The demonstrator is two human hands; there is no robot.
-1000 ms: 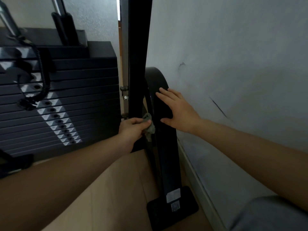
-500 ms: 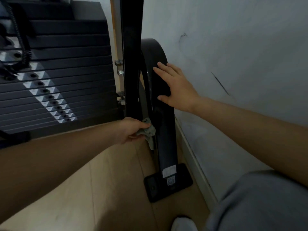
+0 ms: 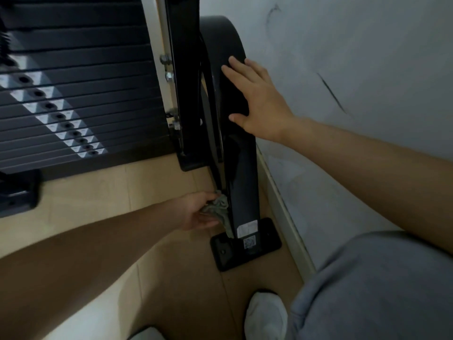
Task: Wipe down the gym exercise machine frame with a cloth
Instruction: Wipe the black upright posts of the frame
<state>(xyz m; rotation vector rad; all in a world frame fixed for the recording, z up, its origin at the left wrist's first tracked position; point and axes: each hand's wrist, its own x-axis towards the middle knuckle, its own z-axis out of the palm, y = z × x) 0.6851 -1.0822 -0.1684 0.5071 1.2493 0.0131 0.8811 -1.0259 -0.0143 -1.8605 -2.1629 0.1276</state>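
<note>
Low on the machine, a crumpled grey-green cloth [image 3: 219, 209] is pressed against the left edge of the glossy black, curved frame leg [image 3: 241, 177], just above its flat black foot plate [image 3: 226, 253], with one corner of the cloth hanging down toward that plate. The left hand [image 3: 196, 214] grasps the cloth, its fingers bunched around the fabric. Higher up the same leg, the right hand [image 3: 257, 101] lies flat on the curved black surface, fingers straight and spread, grasping nothing. Two pale stickers [image 3: 247, 228] sit on the leg near its base. Just left of the leg stands a straight black upright post [image 3: 182, 69] with silver bolts [image 3: 169, 76] along its side, and beyond it a stack of dark weight plates [image 3: 85, 69] with a diagonal row of white labels and pin holes. The machine stands on a light wooden floor [image 3: 147, 192], close beside a scuffed white wall [image 3: 355, 45]. At the bottom, a white shoe [image 3: 266, 315] and a knee in grey fabric [image 3: 367, 290] show.
</note>
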